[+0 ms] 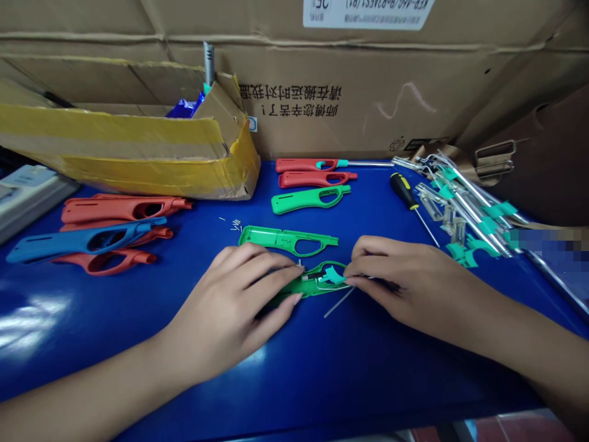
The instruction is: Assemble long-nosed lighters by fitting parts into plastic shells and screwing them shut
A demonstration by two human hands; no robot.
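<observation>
My left hand (234, 301) is closed around a green lighter casing half (288, 290), which lies open side up just above the blue table. Inside it are a small dark part, a thin white wire and a teal trigger (334, 276). At the casing's front end, my right hand (405, 276) pinches the right edge of that trigger, its fingertips hiding the contact. A thin clear tube (339, 302) sticks out below those fingertips. Just behind both hands lies the matching green casing half (271, 237), hollow side up.
Red casings (119, 209) and a blue one (87, 238) are stacked at left. Behind lie a red lighter (299, 164) with a metal rod, another red casing and a green casing (304, 200). A screwdriver (404, 191), metal tubes (478, 212) and teal triggers are at right. A taped carton (184, 166) stands back left.
</observation>
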